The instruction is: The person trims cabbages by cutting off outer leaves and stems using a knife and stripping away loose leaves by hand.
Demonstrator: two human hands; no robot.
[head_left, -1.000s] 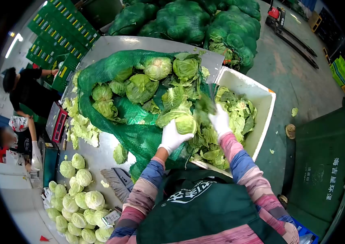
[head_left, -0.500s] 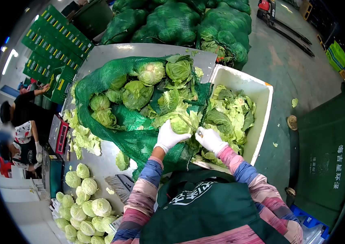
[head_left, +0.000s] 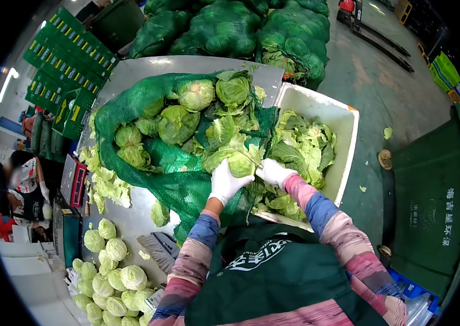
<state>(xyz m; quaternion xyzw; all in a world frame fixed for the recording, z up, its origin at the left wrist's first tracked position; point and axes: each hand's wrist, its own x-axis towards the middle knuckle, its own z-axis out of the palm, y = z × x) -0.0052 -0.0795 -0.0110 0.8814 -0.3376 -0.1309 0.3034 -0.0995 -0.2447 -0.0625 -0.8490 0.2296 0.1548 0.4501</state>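
Note:
My left hand [head_left: 226,182], in a white glove, is wrapped round the near left side of a cabbage [head_left: 240,163] with loose outer leaves. In my right hand [head_left: 274,173], also gloved, is a knife [head_left: 252,160]; its thin blade lies against the right side of that cabbage. Beneath and beyond lies an open green mesh bag [head_left: 178,187] with several untrimmed cabbages [head_left: 178,125] in it. A white foam box [head_left: 349,157], just right of my right hand, holds loose leaves [head_left: 308,152].
Trimmed cabbages [head_left: 134,277] are piled at the lower left, near a brush [head_left: 156,250] and a scale [head_left: 72,228]. Full mesh bags [head_left: 221,30] stand beyond the metal table [head_left: 156,65]. A green bin [head_left: 430,201] is at the right. Co-workers [head_left: 26,190] are at the far left.
The view has shifted slightly. My right hand has moved a little against the cabbage with the knife. At the far left, a co-worker has lowered an arm and changed position.

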